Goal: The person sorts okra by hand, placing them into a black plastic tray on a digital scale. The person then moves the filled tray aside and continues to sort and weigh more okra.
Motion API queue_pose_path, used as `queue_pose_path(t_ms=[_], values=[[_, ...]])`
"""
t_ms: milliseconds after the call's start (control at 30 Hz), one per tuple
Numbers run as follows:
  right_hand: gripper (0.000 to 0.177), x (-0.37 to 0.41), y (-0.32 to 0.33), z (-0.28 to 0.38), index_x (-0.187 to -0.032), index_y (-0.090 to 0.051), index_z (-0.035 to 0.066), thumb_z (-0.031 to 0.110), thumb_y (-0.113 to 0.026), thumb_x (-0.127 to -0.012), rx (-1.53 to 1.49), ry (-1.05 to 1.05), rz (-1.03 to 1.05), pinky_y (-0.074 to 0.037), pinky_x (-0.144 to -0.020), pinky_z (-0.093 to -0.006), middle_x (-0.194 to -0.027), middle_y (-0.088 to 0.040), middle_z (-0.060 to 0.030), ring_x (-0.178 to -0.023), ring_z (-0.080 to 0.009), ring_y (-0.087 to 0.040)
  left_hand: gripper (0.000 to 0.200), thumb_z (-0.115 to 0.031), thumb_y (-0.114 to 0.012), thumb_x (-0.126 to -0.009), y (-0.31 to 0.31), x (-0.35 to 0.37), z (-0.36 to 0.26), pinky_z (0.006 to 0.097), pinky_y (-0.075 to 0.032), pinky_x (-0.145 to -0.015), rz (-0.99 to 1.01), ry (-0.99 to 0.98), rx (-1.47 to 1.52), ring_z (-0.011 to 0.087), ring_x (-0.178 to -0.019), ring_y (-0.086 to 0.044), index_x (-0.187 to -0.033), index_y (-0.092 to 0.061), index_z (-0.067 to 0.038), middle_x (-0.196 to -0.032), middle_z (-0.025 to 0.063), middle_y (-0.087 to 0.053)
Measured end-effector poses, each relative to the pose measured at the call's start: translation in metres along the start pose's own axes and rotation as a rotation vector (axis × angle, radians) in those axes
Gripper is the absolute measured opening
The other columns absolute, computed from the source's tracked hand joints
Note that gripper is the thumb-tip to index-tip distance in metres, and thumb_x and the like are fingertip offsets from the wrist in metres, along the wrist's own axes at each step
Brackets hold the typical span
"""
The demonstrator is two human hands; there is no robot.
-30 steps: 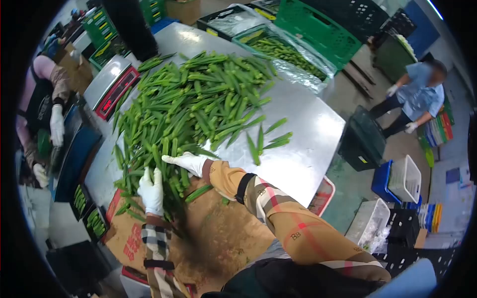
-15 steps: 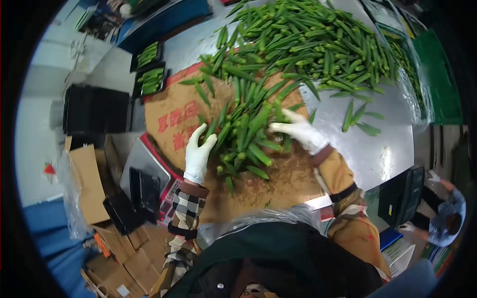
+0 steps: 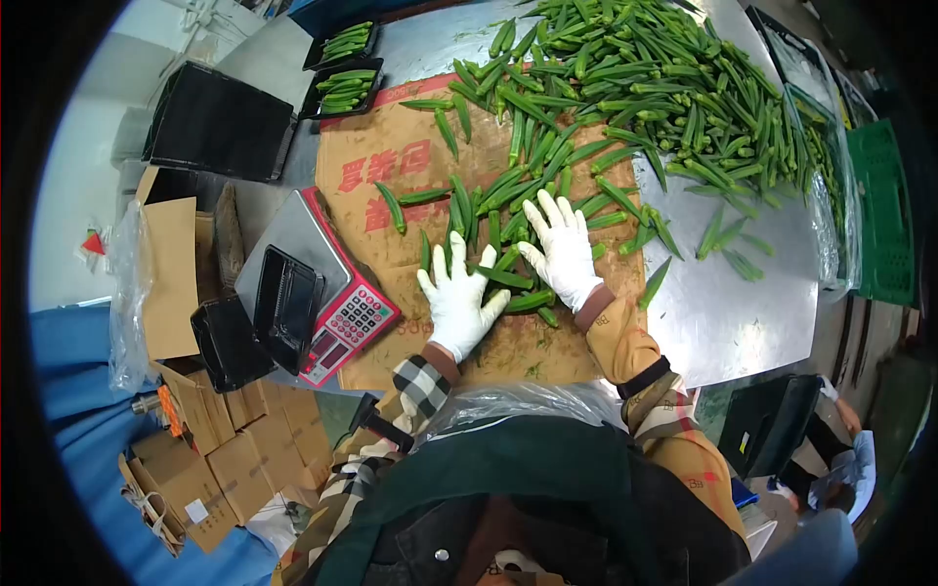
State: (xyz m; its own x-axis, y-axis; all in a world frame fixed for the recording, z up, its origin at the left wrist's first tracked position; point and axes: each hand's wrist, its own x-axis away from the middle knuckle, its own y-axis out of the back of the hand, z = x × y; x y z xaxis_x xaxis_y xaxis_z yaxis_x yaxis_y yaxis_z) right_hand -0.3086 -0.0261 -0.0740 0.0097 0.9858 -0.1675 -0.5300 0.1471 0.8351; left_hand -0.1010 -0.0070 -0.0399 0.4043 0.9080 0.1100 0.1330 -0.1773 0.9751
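Observation:
My left hand point(image 3: 459, 299), in a white glove, lies flat with its fingers spread over several loose okra pods point(image 3: 504, 276) on a cardboard sheet point(image 3: 391, 161). Beside it, my right hand point(image 3: 564, 246), gloved the same way, rests palm down on the pods, fingers apart. Neither hand grips a pod. More okra lies scattered beyond my fingertips, and a big okra heap point(image 3: 674, 88) covers the far right of the metal table point(image 3: 743, 322). Pods directly under both palms are partly hidden.
A scale point(image 3: 357, 317) with a black tray point(image 3: 288, 293) on it stands at left. Two okra-filled trays point(image 3: 344, 90) sit at the far left, near stacked black trays point(image 3: 223, 122). A green crate point(image 3: 879, 210) is at right. A co-worker point(image 3: 850, 459) is at lower right.
Both hands have flattened onto the okra and come closer together. The pods between them have spread out over the cardboard. The camera view has shifted, with the scale now fully showing.

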Motion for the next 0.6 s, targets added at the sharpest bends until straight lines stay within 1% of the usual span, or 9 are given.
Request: queue_pose_path(t_ms=[100,133,233,300,333,433,467,567,600], values=[[0.054,0.02,0.012,-0.016,-0.139,-0.06,0.012,0.024,-0.072,-0.088,-0.06,-0.003,-0.019,-0.032,-0.116,-0.0534,-0.149,-0.048,-0.0227,-0.138,-0.0432,-0.044,0.072,-0.047,-0.071,-0.088,0.007,0.029,-0.003,0.0747,-0.016,-0.113,0.049,-0.012,0.06,0.0531,-0.148,-0.019,-0.152,-0.047,-0.028,-0.168,0.0225,-0.017],[0.045,0.027,0.013,-0.024,-0.132,-0.067,0.012,0.023,-0.072,-0.088,-0.068,0.014,-0.036,-0.034,-0.114,-0.0533,-0.146,-0.051,-0.0243,-0.135,-0.0427,-0.046,0.072,-0.046,-0.071,-0.088,0.008,0.038,-0.003,0.0731,-0.016,-0.114,0.052,-0.009,0.087,0.0521,-0.149,-0.02,-0.153,-0.047,-0.026,-0.167,0.0221,-0.017],[0.043,0.04,0.014,-0.031,-0.128,-0.07,0.016,0.021,-0.074,-0.086,0.082,-0.028,0.0,-0.037,-0.111,-0.0498,-0.133,-0.063,-0.017,-0.13,-0.0358,-0.052,0.071,-0.043,-0.071,-0.089,0.009,0.058,0.002,0.0682,-0.017,-0.117,0.011,0.01,0.172,0.0489,-0.149,-0.022,-0.153,-0.046,-0.022,-0.167,0.0212,-0.021],[0.038,0.038,0.018,-0.03,-0.122,-0.073,0.016,0.017,-0.075,-0.083,0.056,-0.05,-0.016,-0.04,-0.108,-0.0478,-0.123,-0.069,-0.0145,-0.123,-0.0339,-0.057,0.072,-0.04,-0.072,-0.089,0.008,0.069,0.011,0.0642,-0.019,-0.118,-0.07,0.048,0.227,0.0465,-0.149,-0.024,-0.153,-0.047,-0.019,-0.166,0.0212,-0.024],[0.036,0.035,0.019,-0.028,-0.119,-0.075,0.015,0.014,-0.076,-0.082,0.042,-0.057,-0.024,-0.041,-0.107,-0.0468,-0.119,-0.072,-0.0133,-0.12,-0.0329,-0.059,0.071,-0.038,-0.072,-0.09,0.011,0.074,0.016,0.0613,-0.02,-0.119,-0.116,0.08,0.235,0.0444,-0.149,-0.027,-0.152,-0.047,-0.015,-0.164,0.0212,-0.029],[0.032,0.032,0.016,-0.028,-0.109,-0.077,0.013,0.005,-0.076,-0.078,-0.064,-0.01,-0.24,-0.047,-0.1,-0.0446,-0.105,-0.075,-0.0128,-0.108,-0.0327,-0.065,0.068,-0.026,-0.074,-0.09,0.007,0.093,0.045,0.0514,-0.027,-0.12,-0.257,0.176,0.272,0.0421,-0.147,-0.032,-0.151,-0.047,-0.009,-0.161,0.0217,-0.035],[0.028,0.028,0.013,-0.023,-0.101,-0.077,0.014,0.002,-0.075,-0.077,-0.075,0.023,-0.341,-0.049,-0.093,-0.0431,-0.101,-0.075,-0.0099,-0.099,-0.0313,-0.067,0.066,-0.018,-0.073,-0.09,0.003,0.099,0.056,0.0455,-0.03,-0.12,-0.303,0.192,0.293,0.0395,-0.146,-0.036,-0.15,-0.047,-0.005,-0.159,0.022,-0.038],[0.026,0.021,-0.01,0.0,-0.1,-0.076,0.013,0.001,-0.073,-0.077,-0.185,0.006,-0.377,-0.051,-0.088,-0.0411,-0.101,-0.075,-0.0119,-0.099,-0.031,-0.069,0.066,-0.015,-0.073,-0.089,0.004,0.117,0.065,0.0458,-0.032,-0.12,-0.273,0.171,0.268,0.041,-0.143,-0.039,-0.148,-0.047,-0.001,-0.157,0.0239,-0.04],[0.022,0.022,-0.023,0.003,-0.099,-0.076,0.012,0.001,-0.072,-0.079,-0.19,0.04,-0.334,-0.052,-0.087,-0.0398,-0.103,-0.075,-0.0148,-0.099,-0.031,-0.07,0.068,-0.015,-0.074,-0.088,0.001,0.123,0.065,0.0462,-0.032,-0.119,-0.247,0.165,0.278,0.0418,-0.143,-0.039,-0.148,-0.047,-0.001,-0.156,0.0247,-0.04]])
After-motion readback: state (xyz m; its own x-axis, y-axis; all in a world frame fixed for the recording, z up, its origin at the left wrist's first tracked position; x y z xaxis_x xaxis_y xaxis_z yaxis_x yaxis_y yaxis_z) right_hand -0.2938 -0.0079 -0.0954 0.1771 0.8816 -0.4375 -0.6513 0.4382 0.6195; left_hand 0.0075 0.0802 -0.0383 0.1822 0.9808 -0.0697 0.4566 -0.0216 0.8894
